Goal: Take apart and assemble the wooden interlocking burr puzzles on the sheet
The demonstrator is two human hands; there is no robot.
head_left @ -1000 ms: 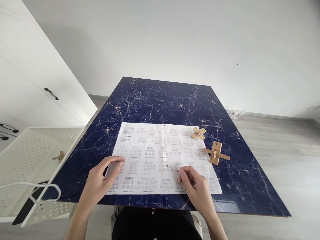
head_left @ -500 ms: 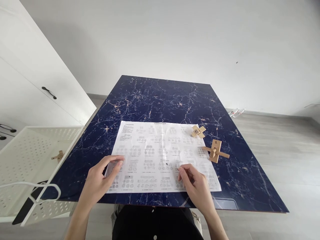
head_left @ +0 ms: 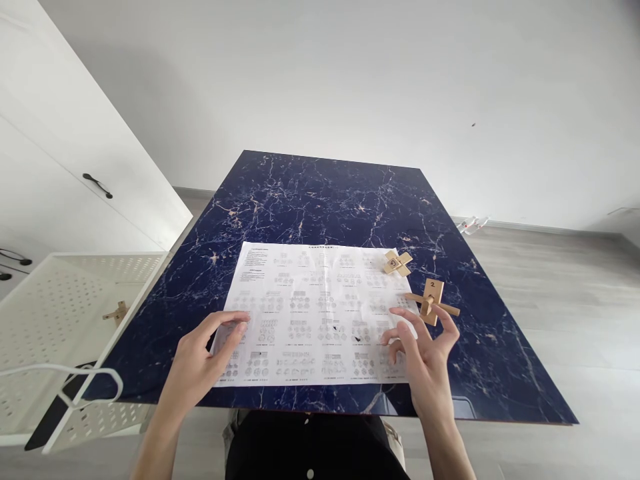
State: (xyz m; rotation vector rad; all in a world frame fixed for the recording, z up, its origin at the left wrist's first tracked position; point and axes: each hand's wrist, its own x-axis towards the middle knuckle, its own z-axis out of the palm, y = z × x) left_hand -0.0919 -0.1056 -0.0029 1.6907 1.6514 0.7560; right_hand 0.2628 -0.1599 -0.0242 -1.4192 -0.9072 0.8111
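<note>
Creased matt paper sheet (head_left: 305,310), smooth wooden pieces (head_left: 433,289), glossy marble-look tabletop (head_left: 330,207)

- In front of you, the counter (head_left: 325,200) has a glossy, dark blue top, veined in white like marble.
- Near your edge of it lies a printed paper sheet (head_left: 310,287), creased, with rows of small diagrams.
- At your sheet's far right corner sits a crossed wooden piece (head_left: 397,263).
- Nearer you, a wooden piece marked "2" (head_left: 433,291) stands beside the sheet's right edge, one bar reaching over the paper.
</note>
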